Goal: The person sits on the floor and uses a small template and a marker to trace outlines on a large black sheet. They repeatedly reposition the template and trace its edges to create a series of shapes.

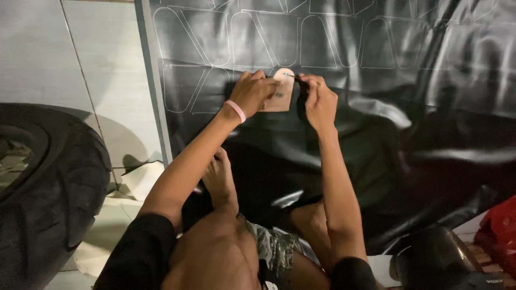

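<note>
A large glossy black sheet [344,123] lies spread over the floor, marked with several pale traced outlines along its far part. My left hand [252,91], with a pink band on the wrist, presses a tan cardboard template [280,94] flat on the sheet. My right hand [318,99] holds a thin pen [296,78] with its tip at the template's rounded top edge. My bare foot [220,180] and knees rest on the near part of the sheet.
A black tyre [48,188] stands at the left on pale floor tiles [80,53]. Scraps of light paper [140,180] lie by the sheet's left edge. A red bag [497,225] and a dark rounded object [438,252] sit at the lower right.
</note>
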